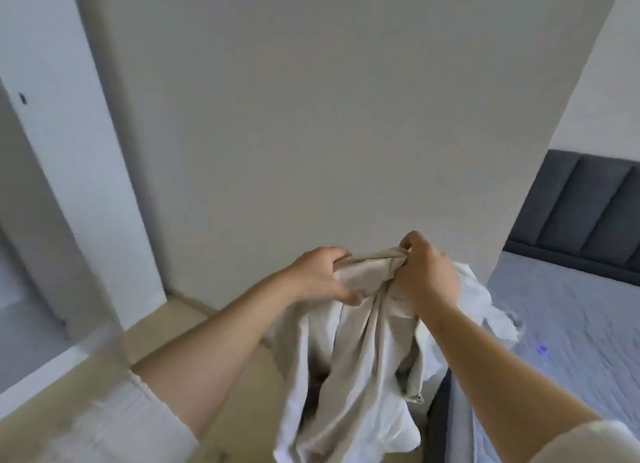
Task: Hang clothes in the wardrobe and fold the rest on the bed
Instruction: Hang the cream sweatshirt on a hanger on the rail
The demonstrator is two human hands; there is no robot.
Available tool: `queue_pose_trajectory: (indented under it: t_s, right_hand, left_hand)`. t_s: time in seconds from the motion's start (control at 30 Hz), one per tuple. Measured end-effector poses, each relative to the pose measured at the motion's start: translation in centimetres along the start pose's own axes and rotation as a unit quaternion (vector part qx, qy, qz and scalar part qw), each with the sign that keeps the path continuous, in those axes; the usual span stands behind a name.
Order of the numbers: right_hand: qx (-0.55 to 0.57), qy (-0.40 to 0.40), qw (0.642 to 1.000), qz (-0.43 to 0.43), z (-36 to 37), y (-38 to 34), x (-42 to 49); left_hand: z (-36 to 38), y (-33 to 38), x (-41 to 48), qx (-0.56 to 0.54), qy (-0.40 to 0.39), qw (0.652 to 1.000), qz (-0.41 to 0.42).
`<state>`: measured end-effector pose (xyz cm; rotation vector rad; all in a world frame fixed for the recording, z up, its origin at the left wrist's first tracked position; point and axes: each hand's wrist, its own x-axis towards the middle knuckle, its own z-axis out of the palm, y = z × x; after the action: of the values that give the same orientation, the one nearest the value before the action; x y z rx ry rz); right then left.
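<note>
Garment (pixel 360 341), beige, hangs between left hand (pixel 322 277) and right hand (pixel 426 272), both gripping its top edge.

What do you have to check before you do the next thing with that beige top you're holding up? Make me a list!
1. Left hand grips the top edge of the beige garment: ok.
2. Right hand grips the same top edge: ok.
3. Garment's bottom hem clear of the floor: cannot tell, as it runs out of the picture.
4. Hanger within sight: not ok, none shows.
5. Bed close by on the right, with bare sheet for folding: ok.
6. White fabric behind the garment is a separate piece: cannot tell.
</note>
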<state>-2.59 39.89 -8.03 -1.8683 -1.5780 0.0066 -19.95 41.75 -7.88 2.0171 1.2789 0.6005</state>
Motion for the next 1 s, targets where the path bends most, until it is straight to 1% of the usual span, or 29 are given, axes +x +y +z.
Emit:
queue_pose_trajectory:
  t_s: [0.03, 0.07, 0.1, 0.13, 0.2, 0.23, 0.27, 0.3, 0.33, 0.37, 0.4, 0.43, 0.47, 0.53, 0.57, 0.6, 0.7, 0.77, 0.8, 0.83, 0.87, 0.9, 0.93, 0.97, 1.0]
  right_hand:
    - [0.016, 0.004, 1.0, -0.006, 0.9, -1.9, 0.0]
    - [0.03, 0.007, 0.999, -0.017, 1.8, -3.7, -0.1]
    - [0.043, 0.006, 0.999, -0.031, 2.7, -5.6, -0.2]
    - [0.05, 0.005, 0.998, -0.049, 3.6, -7.6, -0.4]
    - [0.055, -0.002, 0.994, -0.099, 5.3, -11.7, -0.7]
    - [0.057, -0.02, 0.99, -0.13, 6.2, -14.0, -0.9]
    - [0.055, -0.055, 0.983, -0.164, 7.0, -16.2, -1.0]
    - [0.051, -0.113, 0.971, -0.202, 7.9, -18.6, -1.3]
    - [0.04, -0.19, 0.951, -0.242, 8.9, -20.8, -1.7]
    - [0.03, -0.268, 0.922, -0.278, 9.8, -23.0, -2.3]
    - [0.027, -0.328, 0.896, -0.3, 11.0, -25.2, -2.9]
    - [0.038, -0.356, 0.882, -0.307, 12.2, -27.1, -3.6]
    - [0.064, -0.354, 0.884, -0.299, 13.3, -29.1, -4.3]
    - [0.142, -0.293, 0.91, -0.256, 15.3, -33.1, -5.7]
    - [0.187, -0.264, 0.917, -0.233, 16.2, -35.3, -6.5]
    - [0.232, -0.245, 0.916, -0.217, 16.9, -37.4, -7.3]
    - [0.325, -0.222, 0.894, -0.212, 18.8, -43.7, -10.2]
    - [0.368, -0.218, 0.882, -0.2, 20.2, -47.1, -12.1]
    - [0.389, -0.218, 0.875, -0.187, 21.0, -48.5, -12.9]
    - [0.403, -0.224, 0.869, -0.178, 21.8, -49.8, -13.6]
    - [0.409, -0.233, 0.865, -0.172, 22.5, -51.0, -14.2]
    - [0.412, -0.245, 0.861, -0.171, 23.3, -52.1, -14.8]
    - [0.417, -0.254, 0.856, -0.17, 24.2, -53.4, -15.2]
    - [0.422, -0.258, 0.852, -0.17, 24.7, -54.5, -15.5]
    - [0.427, -0.262, 0.849, -0.171, 25.4, -55.7, -15.6]
  left_hand:
    - [-1.5, -0.8, -1.0, 0.005, -0.002, 1.0, -0.019]
    - [-3.0, -1.7, -2.0, 0.023, 0.023, 0.999, -0.031]
    - [-4.4, -2.7, -3.0, 0.058, 0.081, 0.994, -0.036]
    - [-5.8, -3.9, -4.0, 0.106, 0.158, 0.981, -0.042]
    - [-8.5, -6.3, -6.4, 0.192, 0.315, 0.928, -0.059]
    - [-9.8, -7.5, -7.7, 0.219, 0.372, 0.899, -0.072]
    - [-11.3, -8.8, -9.0, 0.23, 0.413, 0.876, -0.09]
    - [-13.0, -10.2, -10.5, 0.233, 0.444, 0.858, -0.113]
    - [-14.8, -11.4, -12.1, 0.227, 0.473, 0.84, -0.137]
    - [-16.7, -12.6, -13.8, 0.215, 0.502, 0.823, -0.157]
    - [-18.6, -13.7, -15.5, 0.205, 0.523, 0.809, -0.172]
    - [-20.3, -14.7, -17.2, 0.209, 0.532, 0.8, -0.183]
    - [-21.8, -15.8, -18.8, 0.223, 0.526, 0.797, -0.196]
    - [-24.4, -18.1, -21.8, 0.24, 0.477, 0.811, -0.239]
    - [-25.6, -19.5, -23.3, 0.247, 0.434, 0.824, -0.268]
    - [-26.7, -20.8, -24.9, 0.251, 0.381, 0.838, -0.3]
    - [-29.8, -24.7, -29.6, 0.237, 0.203, 0.865, -0.392]
    - [-31.8, -26.9, -32.5, 0.178, 0.133, 0.879, -0.421]
    - [-32.7, -28.1, -33.9, 0.145, 0.12, 0.882, -0.432]
    - [-33.4, -29.2, -35.1, 0.13, 0.122, 0.879, -0.443]
    - [-34.1, -30.3, -36.2, 0.145, 0.142, 0.869, -0.452]
    - [-34.7, -31.5, -37.1, 0.189, 0.183, 0.848, -0.46]
    - [-35.5, -32.6, -37.9, 0.25, 0.24, 0.815, -0.465]
    - [-36.1, -33.2, -38.6, 0.314, 0.303, 0.773, -0.46]
    - [-36.8, -33.9, -39.1, 0.355, 0.36, 0.739, -0.446]
